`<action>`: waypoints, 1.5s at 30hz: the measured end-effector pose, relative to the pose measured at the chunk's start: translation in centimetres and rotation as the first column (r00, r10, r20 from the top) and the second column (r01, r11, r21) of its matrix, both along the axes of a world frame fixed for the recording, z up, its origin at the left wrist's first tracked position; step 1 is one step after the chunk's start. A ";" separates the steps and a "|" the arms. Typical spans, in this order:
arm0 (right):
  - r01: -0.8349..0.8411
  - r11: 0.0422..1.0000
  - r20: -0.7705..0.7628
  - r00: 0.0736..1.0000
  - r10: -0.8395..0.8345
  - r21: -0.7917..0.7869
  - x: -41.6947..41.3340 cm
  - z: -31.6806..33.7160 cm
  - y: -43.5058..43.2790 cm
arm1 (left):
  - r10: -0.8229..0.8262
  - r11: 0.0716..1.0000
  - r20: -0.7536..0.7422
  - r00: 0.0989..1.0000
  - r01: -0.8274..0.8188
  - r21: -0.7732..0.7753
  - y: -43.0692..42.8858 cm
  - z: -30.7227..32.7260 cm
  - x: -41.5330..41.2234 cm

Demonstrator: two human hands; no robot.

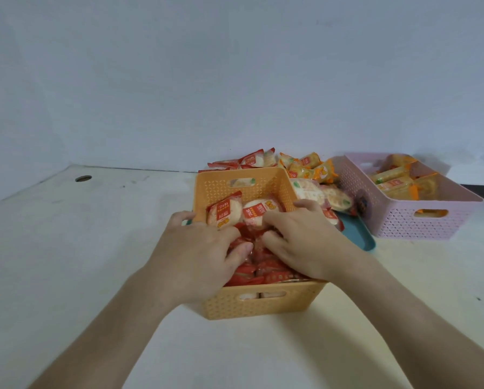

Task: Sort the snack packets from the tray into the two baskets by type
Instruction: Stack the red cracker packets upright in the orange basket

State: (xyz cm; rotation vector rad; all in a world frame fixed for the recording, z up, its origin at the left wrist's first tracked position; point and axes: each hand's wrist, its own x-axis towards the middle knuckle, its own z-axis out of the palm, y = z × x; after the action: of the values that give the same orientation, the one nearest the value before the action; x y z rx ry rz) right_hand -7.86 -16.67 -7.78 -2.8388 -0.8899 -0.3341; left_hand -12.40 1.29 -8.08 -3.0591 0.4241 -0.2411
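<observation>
Both hands reach into the near orange perforated plastic basket (260,304) on the white table (95,248). The left hand (201,242) and right hand (299,237) curl their fingers and thumbs around red-wrapped snack packets (263,270) heaped inside. Just behind it, on the teal plastic tray (358,234), lie mixed unsorted packets (308,169). Far right, the pink perforated basket (420,223) holds yellow-wrapped packets (395,181).
</observation>
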 end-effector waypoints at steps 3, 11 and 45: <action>0.014 1.000 -0.004 1.000 -0.014 -0.005 -0.1 0.0 0.0 | -0.007 0.999 -0.033 0.999 0.006 -0.039 0.0 0.1 0.2; 0.021 0.992 -0.074 0.997 -0.030 -0.127 -0.4 1.0 0.0 | -0.028 0.999 -0.069 0.997 0.027 -0.018 0.0 1.1 0.0; 0.062 0.981 -0.028 0.998 -0.058 0.185 6.7 4.4 1.8 | -0.021 0.939 0.378 0.925 0.148 -0.312 1.8 3.5 10.1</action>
State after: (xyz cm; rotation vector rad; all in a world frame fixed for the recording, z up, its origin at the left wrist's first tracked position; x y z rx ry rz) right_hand -1.16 -14.83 -3.43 -2.6954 -0.7287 -0.3706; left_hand -2.33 3.13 -4.59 -3.2022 0.5402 -0.9743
